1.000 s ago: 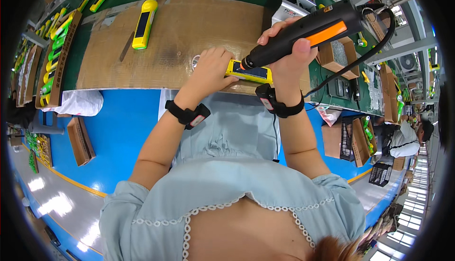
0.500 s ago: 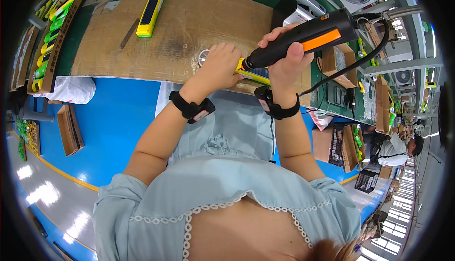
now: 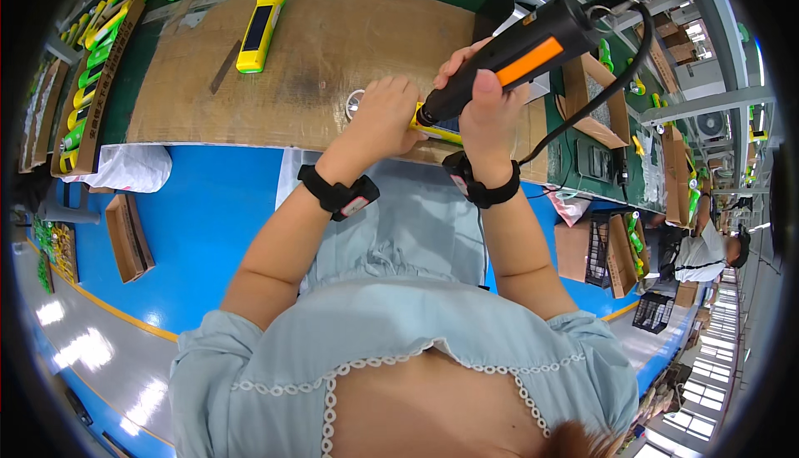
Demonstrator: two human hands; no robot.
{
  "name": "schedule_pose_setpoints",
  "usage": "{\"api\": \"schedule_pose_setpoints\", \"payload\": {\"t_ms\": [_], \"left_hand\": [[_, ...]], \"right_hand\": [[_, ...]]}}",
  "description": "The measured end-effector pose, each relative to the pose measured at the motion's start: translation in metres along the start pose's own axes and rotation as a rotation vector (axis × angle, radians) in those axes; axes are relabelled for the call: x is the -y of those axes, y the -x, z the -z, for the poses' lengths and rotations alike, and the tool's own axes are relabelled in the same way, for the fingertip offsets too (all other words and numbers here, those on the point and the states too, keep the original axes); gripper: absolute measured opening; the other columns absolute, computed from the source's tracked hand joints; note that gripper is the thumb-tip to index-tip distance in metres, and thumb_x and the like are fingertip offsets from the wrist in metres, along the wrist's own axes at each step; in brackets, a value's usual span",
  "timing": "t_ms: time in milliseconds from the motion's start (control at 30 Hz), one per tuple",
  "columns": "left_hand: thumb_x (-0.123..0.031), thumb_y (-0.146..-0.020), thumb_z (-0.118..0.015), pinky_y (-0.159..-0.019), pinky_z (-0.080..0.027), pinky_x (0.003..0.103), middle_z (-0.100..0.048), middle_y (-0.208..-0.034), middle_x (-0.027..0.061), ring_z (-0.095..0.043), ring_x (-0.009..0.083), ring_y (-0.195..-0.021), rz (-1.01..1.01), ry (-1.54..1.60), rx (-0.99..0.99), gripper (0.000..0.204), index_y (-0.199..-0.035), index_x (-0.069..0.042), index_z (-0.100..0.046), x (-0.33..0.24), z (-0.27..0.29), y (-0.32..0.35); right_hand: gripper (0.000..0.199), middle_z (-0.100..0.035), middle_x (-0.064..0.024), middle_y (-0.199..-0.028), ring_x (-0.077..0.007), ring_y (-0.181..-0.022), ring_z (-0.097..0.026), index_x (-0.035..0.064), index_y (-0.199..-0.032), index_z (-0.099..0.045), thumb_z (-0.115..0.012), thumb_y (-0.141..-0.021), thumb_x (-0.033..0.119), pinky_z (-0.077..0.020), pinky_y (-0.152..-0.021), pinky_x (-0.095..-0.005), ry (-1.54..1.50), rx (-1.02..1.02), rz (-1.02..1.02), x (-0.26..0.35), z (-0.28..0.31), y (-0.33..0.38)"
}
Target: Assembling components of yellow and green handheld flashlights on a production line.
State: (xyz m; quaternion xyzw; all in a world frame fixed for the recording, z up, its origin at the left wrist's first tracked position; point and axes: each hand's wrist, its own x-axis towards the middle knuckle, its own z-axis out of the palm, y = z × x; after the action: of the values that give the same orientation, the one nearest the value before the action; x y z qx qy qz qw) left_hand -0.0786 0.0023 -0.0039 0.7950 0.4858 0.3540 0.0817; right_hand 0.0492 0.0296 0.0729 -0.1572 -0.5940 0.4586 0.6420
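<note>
My right hand [image 3: 489, 113] is wrapped round a black electric screwdriver [image 3: 523, 57] with an orange stripe, tilted so its nose points down and left. The nose meets the left part of a yellow lamp-like device [image 3: 448, 135] with a dark panel, lying near the cardboard's front edge. My left hand [image 3: 383, 117] is closed over the left end of this device and hides much of it. Beside the left hand, a round white-rimmed part [image 3: 354, 104] shows partly. Farther left lie a similar yellow-green device [image 3: 260, 29] and a flat thin strip [image 3: 225, 67].
Brown cardboard [image 3: 333, 34] covers the green bench top. A carton of yellow and green devices [image 3: 98, 84] stands at the left. The screwdriver's black cable [image 3: 612, 96] loops down at the right, near an open carton [image 3: 595, 100]. A person [image 3: 703, 250] is at the far right.
The screwdriver's rear end has swung left and its body stands slightly steeper, my right hand moving a little left with it. My left hand stays on the device.
</note>
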Motion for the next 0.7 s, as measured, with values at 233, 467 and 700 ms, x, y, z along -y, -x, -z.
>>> {"api": "schedule_pose_setpoints", "payload": {"t_ms": [233, 467, 700], "left_hand": [[-0.022, -0.058, -0.080, -0.081, -0.039, 0.043, -0.053, -0.100, 0.0142, -0.050, 0.0342, -0.097, 0.110, -0.056, 0.149, 0.056, -0.105, -0.003, -0.053, -0.009, 0.003, -0.006], [-0.030, -0.056, -0.081, -0.092, -0.035, 0.043, -0.052, -0.103, 0.0155, -0.046, 0.0321, -0.103, -0.023, -0.250, 0.118, 0.060, -0.102, -0.002, -0.056, -0.047, -0.002, -0.020], [-0.030, -0.059, -0.080, -0.089, -0.040, 0.041, -0.056, -0.098, 0.0129, -0.051, 0.0305, -0.100, -0.040, -0.087, 0.179, 0.047, -0.094, -0.004, -0.063, -0.065, -0.063, -0.051]], "right_hand": [[0.037, -0.059, -0.0109, -0.071, -0.0175, -0.058, -0.058, 0.0011, -0.097, -0.048, -0.065, -0.085, 0.032, -0.0487, -0.053, -0.0288, -0.086, -0.089, 0.075, 0.029, 0.015, -0.028], [0.032, -0.059, -0.0110, -0.071, -0.0175, -0.057, -0.058, -0.0009, -0.097, -0.047, -0.062, -0.088, 0.027, -0.0488, -0.054, -0.0283, 0.196, -0.327, 0.347, 0.073, 0.084, -0.070], [0.026, -0.060, -0.0077, -0.073, -0.0145, -0.057, -0.059, 0.0007, -0.094, -0.048, -0.068, -0.084, 0.014, -0.0480, -0.055, -0.0258, 0.208, -0.418, 0.339, 0.046, 0.123, -0.094]]}}
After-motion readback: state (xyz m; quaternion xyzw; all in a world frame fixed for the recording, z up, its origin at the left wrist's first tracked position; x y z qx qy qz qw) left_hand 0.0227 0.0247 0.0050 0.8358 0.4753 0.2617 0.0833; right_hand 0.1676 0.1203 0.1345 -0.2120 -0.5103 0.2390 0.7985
